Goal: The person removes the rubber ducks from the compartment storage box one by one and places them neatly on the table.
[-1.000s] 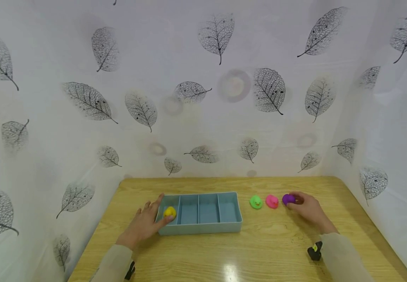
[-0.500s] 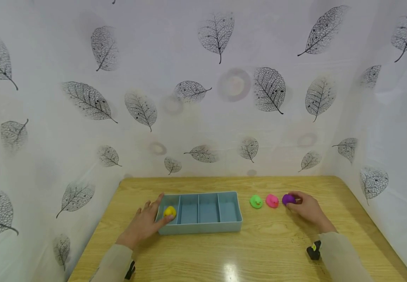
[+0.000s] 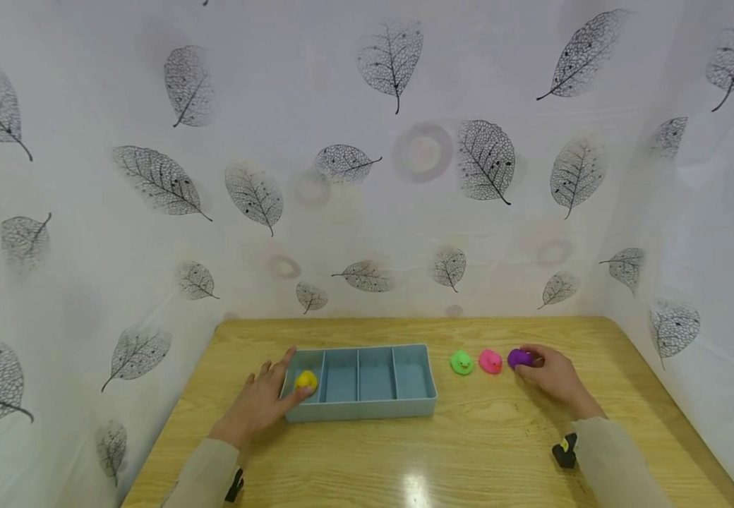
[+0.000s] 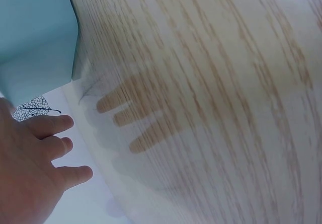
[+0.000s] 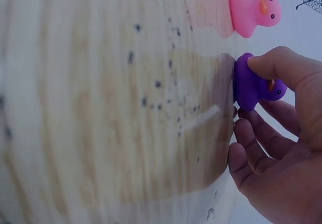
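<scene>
My left hand (image 3: 257, 403) rests at the left end of a blue-grey tray (image 3: 362, 410), index finger at the back corner and thumb across the front rim. Its other fingers stretch out beside the tray in the left wrist view. Inside the leftmost compartment sits a yellow rubber duck (image 3: 305, 381), partly covered by that thumb. On the right, my right hand (image 3: 557, 375) pinches a purple rubber duck (image 5: 246, 85) between thumb and fingers, low at the tabletop. The purple duck's beak is partly hidden by the thumb in the right wrist view.
A pink rubber duck (image 3: 490, 361) and a green rubber duck (image 3: 461, 363) stand on the wooden table (image 3: 481, 451) between the tray and my right hand. A leaf-patterned curtain (image 3: 367, 226) encloses the table's back and sides. Dark specks (image 5: 158, 84) mark the tabletop.
The purple duck has turned slightly in the right hand's fingers. The left hand, the tray and the other ducks stay in place.
</scene>
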`<move>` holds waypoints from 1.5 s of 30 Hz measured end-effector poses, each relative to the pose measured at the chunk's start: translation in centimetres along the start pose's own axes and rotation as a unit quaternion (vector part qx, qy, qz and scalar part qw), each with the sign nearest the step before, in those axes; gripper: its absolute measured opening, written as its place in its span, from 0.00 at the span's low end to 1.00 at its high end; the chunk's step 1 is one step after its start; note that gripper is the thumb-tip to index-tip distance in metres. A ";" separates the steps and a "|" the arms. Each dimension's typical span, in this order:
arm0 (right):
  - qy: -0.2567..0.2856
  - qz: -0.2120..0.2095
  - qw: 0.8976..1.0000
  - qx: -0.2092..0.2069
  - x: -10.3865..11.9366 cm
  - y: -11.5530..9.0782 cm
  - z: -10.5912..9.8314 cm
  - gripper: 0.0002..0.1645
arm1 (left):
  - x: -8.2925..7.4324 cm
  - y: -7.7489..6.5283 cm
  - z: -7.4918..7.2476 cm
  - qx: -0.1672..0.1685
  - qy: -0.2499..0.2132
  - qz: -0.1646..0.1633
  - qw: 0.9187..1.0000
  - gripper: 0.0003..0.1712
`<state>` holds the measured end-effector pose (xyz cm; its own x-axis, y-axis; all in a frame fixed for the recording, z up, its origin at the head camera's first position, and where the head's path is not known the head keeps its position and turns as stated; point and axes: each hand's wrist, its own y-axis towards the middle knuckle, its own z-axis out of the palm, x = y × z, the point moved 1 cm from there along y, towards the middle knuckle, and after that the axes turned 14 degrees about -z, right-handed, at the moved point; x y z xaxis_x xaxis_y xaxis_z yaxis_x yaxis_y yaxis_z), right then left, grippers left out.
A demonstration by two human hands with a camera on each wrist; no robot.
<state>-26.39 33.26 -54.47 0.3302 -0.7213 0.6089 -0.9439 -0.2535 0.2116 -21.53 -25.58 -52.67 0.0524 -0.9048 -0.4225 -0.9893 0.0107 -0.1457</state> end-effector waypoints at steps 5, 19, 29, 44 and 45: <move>0.003 0.001 1.000 0.002 0.3 0.0 -0.1 0.34 | 0.0 0.0 -0.1 -0.001 0.006 0.000 1.000 0.55; 0.014 0.030 0.999 0.011 2.4 0.1 -1.6 0.42 | 0.1 0.2 0.1 -0.005 0.003 0.003 1.000 0.55; -0.018 -0.021 0.999 -0.040 5.6 1.7 -2.1 0.38 | 0.3 0.2 0.2 0.019 -0.036 -0.013 0.999 0.55; 0.044 -0.120 0.991 -0.040 13.1 3.6 0.7 0.30 | 1.3 -1.0 -2.0 0.066 -0.063 0.001 0.996 0.60; 0.047 -0.126 0.990 -0.036 13.5 3.8 1.1 0.30 | 1.3 -1.1 -2.0 0.074 -0.066 -0.005 0.995 0.60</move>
<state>-25.47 21.82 -46.29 0.5569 -0.5767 0.5976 -0.8303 -0.3686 0.4180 -20.65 -27.64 -51.30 0.0890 -0.8418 -0.5324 -0.9581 0.0738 -0.2769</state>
